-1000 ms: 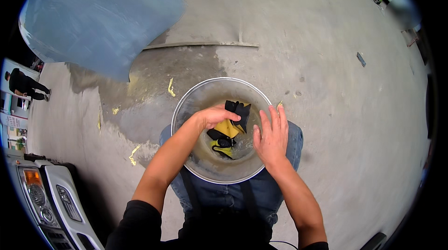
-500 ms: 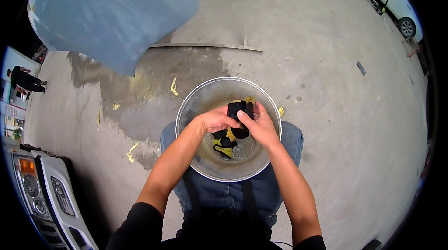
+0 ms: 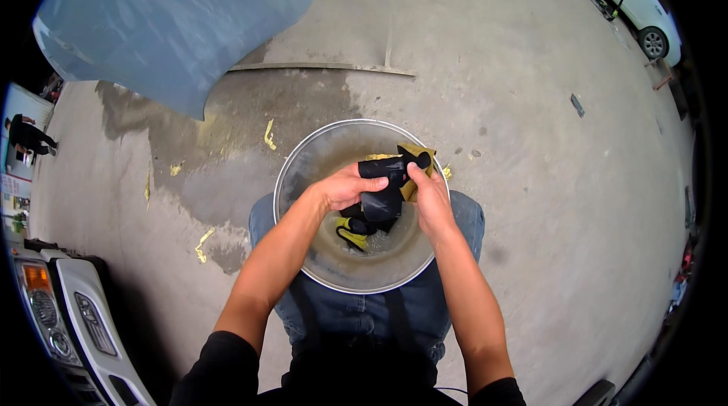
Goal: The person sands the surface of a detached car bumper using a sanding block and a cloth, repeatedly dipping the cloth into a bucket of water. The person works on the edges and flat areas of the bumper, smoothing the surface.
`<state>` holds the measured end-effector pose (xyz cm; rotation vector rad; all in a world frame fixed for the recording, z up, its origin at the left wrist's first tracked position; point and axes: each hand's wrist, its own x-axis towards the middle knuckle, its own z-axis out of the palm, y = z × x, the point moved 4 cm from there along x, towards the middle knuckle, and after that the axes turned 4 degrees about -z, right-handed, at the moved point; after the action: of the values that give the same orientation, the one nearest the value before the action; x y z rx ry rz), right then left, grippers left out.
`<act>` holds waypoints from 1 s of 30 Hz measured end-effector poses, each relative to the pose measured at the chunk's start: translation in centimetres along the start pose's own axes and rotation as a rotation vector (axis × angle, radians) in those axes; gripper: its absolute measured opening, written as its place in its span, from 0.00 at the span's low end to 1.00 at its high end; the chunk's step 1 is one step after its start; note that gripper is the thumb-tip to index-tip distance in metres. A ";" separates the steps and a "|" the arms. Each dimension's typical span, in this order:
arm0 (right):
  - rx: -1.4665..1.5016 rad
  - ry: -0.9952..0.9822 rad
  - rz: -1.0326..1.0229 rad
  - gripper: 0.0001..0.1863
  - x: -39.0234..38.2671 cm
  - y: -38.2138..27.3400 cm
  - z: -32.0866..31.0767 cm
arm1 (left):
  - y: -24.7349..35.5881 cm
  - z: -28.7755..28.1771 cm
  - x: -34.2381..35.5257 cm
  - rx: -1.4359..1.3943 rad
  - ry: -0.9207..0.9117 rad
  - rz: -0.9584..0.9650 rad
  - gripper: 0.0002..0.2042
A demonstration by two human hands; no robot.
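A round metal basin (image 3: 311,250) rests on my lap with some cloudy liquid in it. My left hand (image 3: 350,188) grips a black sheet (image 3: 377,205) over the basin, thumb across its front. My right hand (image 3: 428,194) pinches a crumpled black-and-yellow sheet (image 3: 413,154) beside it, near the upper right rim. Below both hands, a black-and-yellow bundle (image 3: 351,234) lies in the basin, partly hidden by the held sheets.
A large blue-grey panel (image 3: 174,19) is at upper left, near a thin metal frame (image 3: 318,68). Car fronts and bodies sit at lower left (image 3: 91,307) and upper right (image 3: 652,19). A person (image 3: 29,135) stands far left. Yellow scraps (image 3: 269,133) dot the concrete floor.
My right hand closed on the sheets from a spread position, then moved slightly up. The held sheets have been lifted and spread apart, with more yellow showing at the right.
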<state>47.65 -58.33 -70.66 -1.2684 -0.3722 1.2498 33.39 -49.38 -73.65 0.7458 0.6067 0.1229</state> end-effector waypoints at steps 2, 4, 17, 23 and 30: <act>0.180 0.048 0.097 0.20 -0.5 -0.4 -0.5 | 0.3 -0.4 0.3 -0.050 0.122 -0.012 0.18; 0.168 -0.003 0.059 0.20 -0.5 -0.2 -0.7 | 0.5 -1.6 0.7 -0.057 0.275 0.031 0.17; 0.005 -0.100 0.006 0.13 -1.1 -0.2 0.5 | 1.1 0.2 -0.1 0.393 0.268 0.345 0.23; -0.028 -0.333 0.095 0.19 -1.0 0.1 0.5 | 1.0 0.4 0.0 0.336 0.087 0.299 0.10; 0.057 -0.432 0.269 0.27 -1.6 -1.1 0.9 | 0.9 0.5 -0.3 0.194 0.029 0.256 0.12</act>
<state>46.89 -59.01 -68.79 -1.0160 -0.4798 1.7593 33.53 -49.05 -72.63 1.0105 0.5537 0.3141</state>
